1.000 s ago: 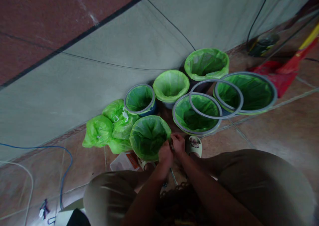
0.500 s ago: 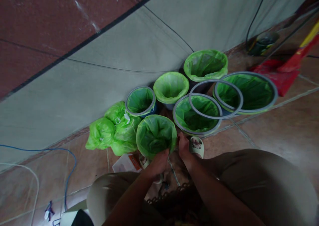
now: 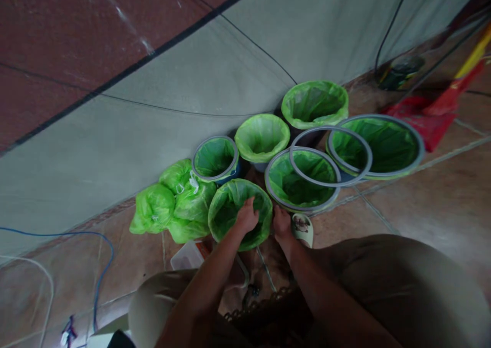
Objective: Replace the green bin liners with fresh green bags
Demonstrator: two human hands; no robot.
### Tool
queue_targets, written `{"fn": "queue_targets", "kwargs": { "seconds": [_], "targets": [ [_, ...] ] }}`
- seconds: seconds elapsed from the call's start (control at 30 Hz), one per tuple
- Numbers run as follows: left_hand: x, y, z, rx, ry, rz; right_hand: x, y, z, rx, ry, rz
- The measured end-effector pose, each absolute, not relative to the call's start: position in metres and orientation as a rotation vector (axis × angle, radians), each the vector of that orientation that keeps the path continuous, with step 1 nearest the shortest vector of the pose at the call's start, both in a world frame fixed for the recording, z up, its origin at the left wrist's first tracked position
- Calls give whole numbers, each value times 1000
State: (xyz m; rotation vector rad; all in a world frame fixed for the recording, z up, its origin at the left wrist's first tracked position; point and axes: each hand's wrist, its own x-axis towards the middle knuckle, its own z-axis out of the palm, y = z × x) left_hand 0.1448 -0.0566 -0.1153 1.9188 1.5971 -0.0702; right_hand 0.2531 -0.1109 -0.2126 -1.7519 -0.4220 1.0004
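Note:
A trash bin (image 3: 221,215) lined with a green plastic bag stands right in front of me, the bag folded over its rim. My left hand (image 3: 247,216) reaches over the near edge into the mouth of the bin, with fingers apart and nothing seen in them. At the bin's right side, my right hand (image 3: 282,222) has curled fingers against the outside of the rim; the fingertips are partly hidden. Just right of that hand is another lined bin with a grey rim (image 3: 303,208). A loose grey ring (image 3: 321,183) lies slanted across it and the neighbouring bin.
Several lined bins, including a pale green one (image 3: 262,136), line the wall. Filled green bags (image 3: 155,210) lie left, near a clear plastic container (image 3: 187,256). A red dustpan (image 3: 429,118) is at far right. A slipper (image 3: 303,227) and blue cable (image 3: 103,266) are on the tiles.
My left hand has moved from the near rim up and into the bin's mouth, its fingers now visible. The right hand stays by the rim. The view has shifted slightly.

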Motion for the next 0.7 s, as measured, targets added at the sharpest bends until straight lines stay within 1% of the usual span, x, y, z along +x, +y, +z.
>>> {"fn": "queue_targets", "kwargs": {
  "seconds": [0.13, 0.3, 0.5, 0.6, 0.7],
  "targets": [
    [172, -57, -144, 1758, 1680, -125, 254, -106, -206, -1742, -534, 1000],
    [170, -63, -161, 1744, 1715, -152, 249, -106, -200, -1711, -720, 965],
    [156, -52, -167, 1759, 1761, -189, 239, -113, -201, -1872, -964, 840],
    [149, -45, -165, 1781, 1759, -204, 233, -117, -206, -1943, -998, 788],
    [144, -41, -158, 1797, 1760, -203, 231, -120, -207, -1970, -954, 819]
  ]
}}
